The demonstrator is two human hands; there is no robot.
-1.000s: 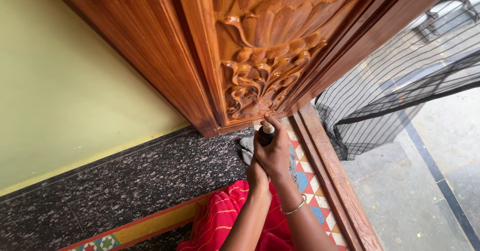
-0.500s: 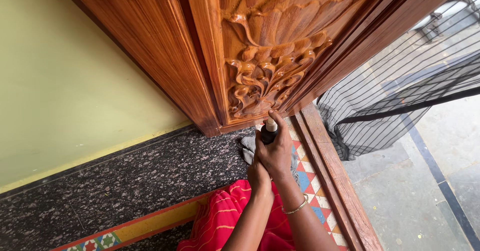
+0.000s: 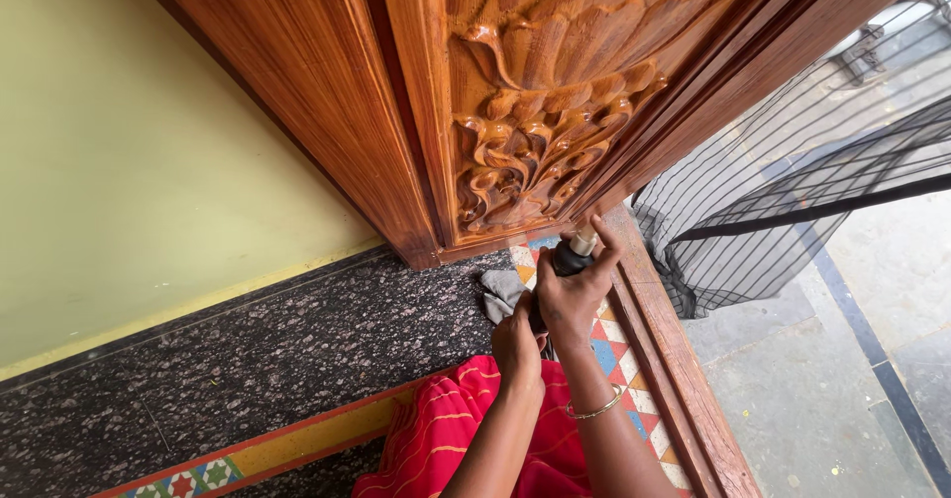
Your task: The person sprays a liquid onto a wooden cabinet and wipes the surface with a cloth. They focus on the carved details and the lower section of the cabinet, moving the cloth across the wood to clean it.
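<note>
The right hand (image 3: 573,298) grips a dark spray bottle (image 3: 572,256), index finger on its nozzle, at the carved door (image 3: 555,111)'s glossy bottom edge, while the left hand (image 3: 517,337), at seven o'clock of it, clutches a grey cloth (image 3: 502,290); wiping seems unfinished.

Cloth (image 3: 502,291) on the floor (image 3: 248,359) below the door (image 3: 535,111) (mesh (image 3: 792,191) to its right).

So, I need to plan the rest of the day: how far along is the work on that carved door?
The carved panel already looks glossy. In hand: the right hand holds a small dark bottle at the door's bottom edge, index finger on its cap, while the left hand rests by a grey cloth on the floor. What remains can't be told.
</note>
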